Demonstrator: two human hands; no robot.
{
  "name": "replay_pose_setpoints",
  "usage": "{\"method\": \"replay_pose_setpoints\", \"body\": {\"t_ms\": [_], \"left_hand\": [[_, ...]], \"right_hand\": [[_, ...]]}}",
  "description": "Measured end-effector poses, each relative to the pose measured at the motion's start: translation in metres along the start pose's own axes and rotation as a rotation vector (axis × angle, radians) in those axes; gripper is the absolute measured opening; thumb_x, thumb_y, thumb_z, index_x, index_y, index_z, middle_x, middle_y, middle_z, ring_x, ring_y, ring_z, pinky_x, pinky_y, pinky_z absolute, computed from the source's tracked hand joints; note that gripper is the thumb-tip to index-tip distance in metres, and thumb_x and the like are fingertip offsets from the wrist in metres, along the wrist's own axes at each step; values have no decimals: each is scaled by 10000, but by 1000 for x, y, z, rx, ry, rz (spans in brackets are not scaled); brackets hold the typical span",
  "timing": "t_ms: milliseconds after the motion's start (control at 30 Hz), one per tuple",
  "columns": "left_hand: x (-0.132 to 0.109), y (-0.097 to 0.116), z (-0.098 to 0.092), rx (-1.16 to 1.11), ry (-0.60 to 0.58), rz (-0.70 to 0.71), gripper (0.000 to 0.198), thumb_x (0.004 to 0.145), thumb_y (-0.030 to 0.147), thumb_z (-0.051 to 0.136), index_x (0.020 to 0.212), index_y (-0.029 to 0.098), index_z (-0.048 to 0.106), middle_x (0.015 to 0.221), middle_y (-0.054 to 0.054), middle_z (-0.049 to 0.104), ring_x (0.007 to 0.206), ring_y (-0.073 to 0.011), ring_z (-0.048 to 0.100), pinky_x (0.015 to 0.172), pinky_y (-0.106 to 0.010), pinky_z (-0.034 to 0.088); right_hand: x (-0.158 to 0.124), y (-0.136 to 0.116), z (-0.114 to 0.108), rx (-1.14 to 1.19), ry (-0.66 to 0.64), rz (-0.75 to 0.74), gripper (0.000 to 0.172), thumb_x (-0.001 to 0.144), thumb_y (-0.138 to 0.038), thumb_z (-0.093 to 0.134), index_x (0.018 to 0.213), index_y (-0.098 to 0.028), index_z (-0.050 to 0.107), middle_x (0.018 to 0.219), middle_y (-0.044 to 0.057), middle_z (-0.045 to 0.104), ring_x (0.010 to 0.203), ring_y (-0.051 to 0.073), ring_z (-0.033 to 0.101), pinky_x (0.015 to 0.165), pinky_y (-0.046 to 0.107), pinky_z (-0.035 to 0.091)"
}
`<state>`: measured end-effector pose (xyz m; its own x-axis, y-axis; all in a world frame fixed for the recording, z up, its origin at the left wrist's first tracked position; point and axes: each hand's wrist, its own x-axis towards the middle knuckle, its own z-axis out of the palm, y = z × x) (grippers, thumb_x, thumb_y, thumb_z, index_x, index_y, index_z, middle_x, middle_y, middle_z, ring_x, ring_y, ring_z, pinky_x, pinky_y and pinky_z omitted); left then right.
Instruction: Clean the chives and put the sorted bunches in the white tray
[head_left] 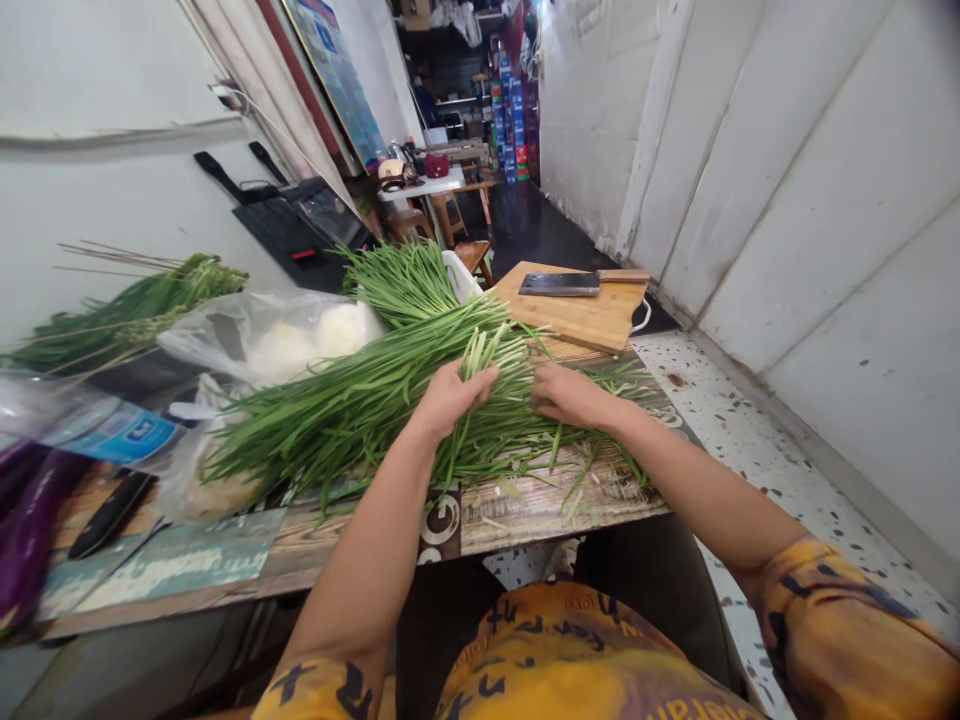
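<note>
A large heap of garlic chives lies across the table, green leaves to the left and pale stem ends to the right. My left hand is closed round a small bunch of chives, its thumb over the pale stems. Just to the right, my right hand has its fingers curled in a pinch beside the stem ends. Whatever is between those fingers is hidden. Loose scraps of chive are scattered on the tabletop below my hands.
Behind the heap, a cleaver rests on a wooden cutting board. More chives fill a white container. To the left are a plastic bag with white contents, a black-handled knife and purple eggplants.
</note>
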<state>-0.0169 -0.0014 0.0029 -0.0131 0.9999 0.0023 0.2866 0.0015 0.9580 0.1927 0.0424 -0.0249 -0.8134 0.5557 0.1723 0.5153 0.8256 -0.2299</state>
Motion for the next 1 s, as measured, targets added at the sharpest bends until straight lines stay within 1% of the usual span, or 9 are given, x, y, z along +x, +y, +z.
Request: {"method": "replay_pose_setpoints", "body": {"t_ms": [67, 133, 267, 400, 533, 633, 767, 900, 1000], "left_hand": [[0, -3, -1, 30, -7, 49, 307, 720, 457, 657, 709, 161, 574, 495, 45, 482, 462, -81, 387, 471, -220, 302], [1, -5, -1, 24, -30, 75, 341, 727, 486, 652, 694, 158, 566, 576, 13, 557, 501, -90, 445, 500, -222, 343], [4, -7, -2, 23, -27, 70, 351, 685, 481, 681, 764, 145, 617, 679, -11, 629, 538, -100, 477, 544, -231, 377], [4, -9, 0, 114, 15, 61, 362, 623, 465, 726, 755, 133, 663, 659, -7, 630, 629, -139, 530, 621, -243, 405], [1, -7, 3, 101, -2, 9, 377, 588, 457, 756, 744, 120, 691, 656, -6, 636, 647, -152, 541, 657, -261, 417], [-3, -2, 4, 75, -90, -25, 365, 642, 479, 720, 706, 121, 697, 556, 9, 579, 580, -138, 500, 608, -256, 392], [-5, 1, 4, 86, -175, 12, 322, 666, 460, 712, 649, 140, 679, 494, 19, 526, 563, -136, 492, 597, -253, 375], [-3, -2, 6, 69, -178, 24, 339, 661, 477, 714, 651, 140, 684, 498, 12, 538, 572, -145, 505, 605, -261, 381], [-2, -4, 8, 43, -174, 19, 358, 640, 487, 725, 647, 131, 680, 504, 10, 543, 571, -139, 499, 612, -260, 382]], "right_hand": [[1, -1, 2, -15, -34, 17, 52, 813, -149, 667, 845, -146, 708, 935, 108, 613, 951, 222, 546, 804, 312, 416], [1, 0, 3, -6, -12, 23, 52, 821, -154, 660, 841, -144, 707, 931, 109, 619, 937, 220, 555, 790, 306, 419], [1, 8, 0, 101, 145, -30, 113, 870, -209, 617, 846, -150, 710, 868, 91, 647, 864, 199, 582, 775, 299, 427], [-1, 11, -7, 290, 287, -51, 174, 895, -255, 577, 847, -167, 718, 863, 82, 684, 839, 188, 605, 790, 308, 438], [-1, 6, -11, 604, 371, 90, 184, 848, -315, 597, 832, -166, 704, 858, 61, 699, 798, 172, 604, 758, 302, 453], [1, 3, -10, 804, 391, 224, 250, 778, -387, 641, 828, -147, 694, 788, 39, 679, 686, 144, 564, 660, 279, 434], [4, 0, -6, 1013, 391, 390, 338, 693, -467, 696, 777, -141, 662, 593, -21, 572, 539, 99, 466, 535, 238, 365], [7, -9, -1, 1239, 346, 433, 420, 625, -513, 745, 805, -146, 650, 563, -45, 535, 503, 81, 436, 494, 222, 346], [8, -15, 2, 1188, 284, 424, 409, 600, -500, 770, 736, -133, 650, 583, -31, 556, 507, 70, 404, 479, 217, 304]]}}
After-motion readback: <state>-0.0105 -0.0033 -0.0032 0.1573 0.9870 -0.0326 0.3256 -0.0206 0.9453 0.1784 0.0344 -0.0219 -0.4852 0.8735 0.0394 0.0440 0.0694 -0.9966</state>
